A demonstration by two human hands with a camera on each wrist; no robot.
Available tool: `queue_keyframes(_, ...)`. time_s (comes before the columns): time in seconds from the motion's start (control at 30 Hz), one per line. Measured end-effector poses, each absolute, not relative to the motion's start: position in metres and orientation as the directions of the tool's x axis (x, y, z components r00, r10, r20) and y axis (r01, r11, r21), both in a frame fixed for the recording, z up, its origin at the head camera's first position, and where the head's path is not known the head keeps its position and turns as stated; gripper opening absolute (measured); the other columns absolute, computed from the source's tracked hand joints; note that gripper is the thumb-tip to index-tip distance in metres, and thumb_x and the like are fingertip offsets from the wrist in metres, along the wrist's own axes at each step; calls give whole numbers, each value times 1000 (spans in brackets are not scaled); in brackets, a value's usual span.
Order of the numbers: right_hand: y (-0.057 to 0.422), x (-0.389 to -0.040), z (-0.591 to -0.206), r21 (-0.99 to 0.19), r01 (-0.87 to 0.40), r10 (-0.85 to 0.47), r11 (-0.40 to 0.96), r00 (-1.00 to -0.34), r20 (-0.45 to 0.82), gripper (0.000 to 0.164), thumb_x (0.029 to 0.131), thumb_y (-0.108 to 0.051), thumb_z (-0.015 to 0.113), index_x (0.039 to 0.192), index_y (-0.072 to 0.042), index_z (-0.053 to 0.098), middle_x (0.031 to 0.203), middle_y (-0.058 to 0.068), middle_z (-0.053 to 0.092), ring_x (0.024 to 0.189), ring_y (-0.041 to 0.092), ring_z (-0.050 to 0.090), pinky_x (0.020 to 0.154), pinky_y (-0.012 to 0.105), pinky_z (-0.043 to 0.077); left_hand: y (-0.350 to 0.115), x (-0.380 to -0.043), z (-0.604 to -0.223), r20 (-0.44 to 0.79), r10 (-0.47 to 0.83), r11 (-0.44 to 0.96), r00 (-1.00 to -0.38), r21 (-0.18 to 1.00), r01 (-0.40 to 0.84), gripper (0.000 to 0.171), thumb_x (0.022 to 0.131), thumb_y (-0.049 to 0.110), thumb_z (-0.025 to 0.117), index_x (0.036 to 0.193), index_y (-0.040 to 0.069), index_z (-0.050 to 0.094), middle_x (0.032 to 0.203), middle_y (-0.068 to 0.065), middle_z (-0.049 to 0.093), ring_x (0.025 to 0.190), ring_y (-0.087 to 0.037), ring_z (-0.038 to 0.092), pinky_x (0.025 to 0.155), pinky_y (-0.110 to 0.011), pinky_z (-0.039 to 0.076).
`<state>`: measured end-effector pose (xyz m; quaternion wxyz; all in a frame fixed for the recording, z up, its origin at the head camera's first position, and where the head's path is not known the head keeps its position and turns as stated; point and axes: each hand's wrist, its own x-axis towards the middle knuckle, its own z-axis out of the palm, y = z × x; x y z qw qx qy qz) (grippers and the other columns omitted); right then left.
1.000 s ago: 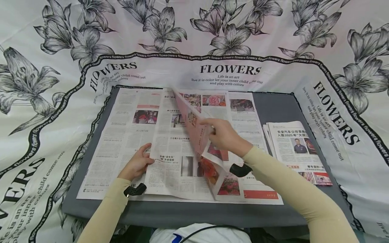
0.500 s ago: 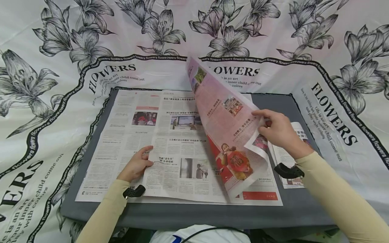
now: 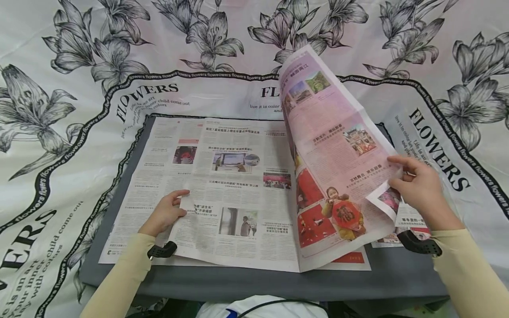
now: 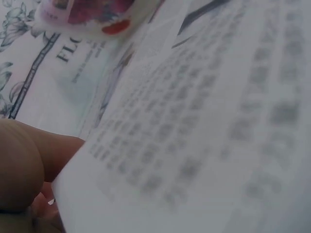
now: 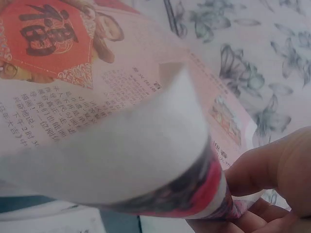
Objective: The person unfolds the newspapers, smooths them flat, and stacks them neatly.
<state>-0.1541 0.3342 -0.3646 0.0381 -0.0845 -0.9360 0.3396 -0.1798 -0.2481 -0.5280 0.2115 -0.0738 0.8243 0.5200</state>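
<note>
A newspaper sheet (image 3: pixel 238 198) lies opened over other newspaper pages, its right half, a pink page (image 3: pixel 326 119), raised and tilted off the table. My right hand (image 3: pixel 417 185) pinches the right edge of that pink page, where a corner is folded over. Between thumb and fingers the bunched page edge shows in the right wrist view. At the sheet's left edge my left hand (image 3: pixel 165 214) pinches the paper between thumb and fingers; the left wrist view shows the thumb (image 4: pixel 63 150) at the white margin. Red pictures fill the pink page's lower part.
Beneath lies another spread of newspaper (image 3: pixel 131 212) on the grey table (image 3: pixel 222 282). A folded newspaper stack (image 3: pixel 413 221) at the right is mostly hidden by my right hand and the raised page. A white flower-printed cloth (image 3: pixel 222 97) surrounds the table.
My right hand has swung the pink page from the middle out to the right, spreading the sheet wide. My left hand has shifted slightly left with its edge of the sheet.
</note>
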Motion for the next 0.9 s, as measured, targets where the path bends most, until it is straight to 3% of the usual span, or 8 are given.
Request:
queue_keyframes(0.07, 342, -150, -370, -643, 177, 212, 745, -977, -24, 60, 93, -3, 61, 152, -2, 46, 142, 29, 48, 82, -13, 55, 55, 17, 49, -255, -178, -526, -431, 84, 468, -898, 813, -347, 72, 91, -10, 59, 158, 4, 34, 141, -31, 53, 102, -27, 69, 72, -32, 59)
queue_keyframes(0.17, 353, -145, -381, -640, 210, 227, 739, -972, -57, 62, 93, -3, 62, 152, 0, 45, 145, 35, 46, 89, -17, 55, 59, 14, 52, -267, -176, -524, -429, 64, 494, -901, 798, -345, 72, 91, -10, 59, 157, 3, 34, 139, -33, 53, 98, -25, 69, 70, -32, 59)
queue_keyframes(0.37, 366, -137, -407, -622, 231, 233, 748, -969, -81, 60, 91, -4, 65, 148, 5, 47, 124, 31, 56, 74, -21, 48, 56, 20, 53, -290, -175, -520, -422, 46, 525, -906, 782, -337, 73, 89, -11, 59, 157, -3, 31, 133, -35, 54, 92, -23, 69, 68, -32, 58)
queue_keyframes(0.53, 366, -134, -428, -626, 248, 236, 739, -966, -104, 61, 88, -2, 65, 146, 5, 49, 103, 19, 56, 68, -7, 50, 56, 23, 53, -311, -174, -517, -428, 27, 571, -904, 749, -337, 75, 90, -10, 58, 157, -4, 28, 134, -37, 52, 90, -24, 69, 67, -32, 58)
queue_keyframes(0.6, 364, -134, -437, -641, 252, 230, 725, -966, -120, 60, 89, -1, 65, 147, 6, 48, 106, 24, 57, 69, -5, 51, 57, 24, 55, -319, -174, -516, -430, 24, 590, -902, 735, -334, 75, 90, -9, 58, 158, -5, 26, 135, -39, 50, 91, -25, 69, 67, -33, 57)
queue_keyframes(0.73, 358, -134, -456, -679, 269, 202, 683, -963, -178, 61, 92, 0, 64, 148, 8, 44, 129, 36, 54, 77, -7, 57, 61, 25, 59, -336, -174, -516, -432, 10, 635, -902, 700, -328, 75, 88, -10, 57, 157, -7, 26, 133, -40, 49, 91, -28, 66, 66, -33, 54)
queue_keyframes(0.9, 348, -135, -475, -702, 315, 167, 639, -947, -273, 61, 94, -1, 63, 150, 8, 41, 128, 33, 51, 80, 4, 63, 66, 25, 61, -354, -178, -515, -418, -9, 737, -908, 611, -289, 73, 84, -8, 58, 153, -9, 32, 128, -40, 51, 91, -33, 60, 67, -34, 48)
